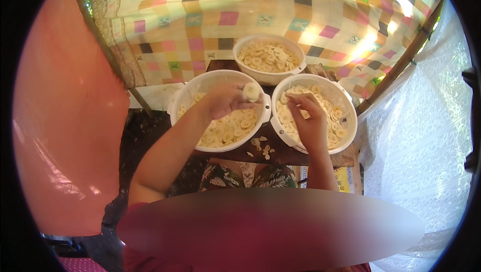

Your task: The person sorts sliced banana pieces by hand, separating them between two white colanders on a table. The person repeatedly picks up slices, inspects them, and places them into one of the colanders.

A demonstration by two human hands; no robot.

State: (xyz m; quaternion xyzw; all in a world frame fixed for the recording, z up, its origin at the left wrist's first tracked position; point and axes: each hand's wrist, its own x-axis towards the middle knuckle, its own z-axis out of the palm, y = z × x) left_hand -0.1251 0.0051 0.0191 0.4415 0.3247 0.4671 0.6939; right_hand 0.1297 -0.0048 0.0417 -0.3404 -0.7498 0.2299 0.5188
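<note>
One pale round slice in hand, apparently mid-sorting.
Left hand pinches it above the left basket's right rim; the right hand bunches over the right basket, hold unclear. Release calls for easing the pinch. Scraps lie by the table's near edge.

checkered curtain, orange tarp, wooden pole

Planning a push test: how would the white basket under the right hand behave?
The basket is probably stiff: its rim looks evenly round. It's likely fairly heavy, given the many pale slices inside, and perhaps hard to tip, looking wide.
</note>
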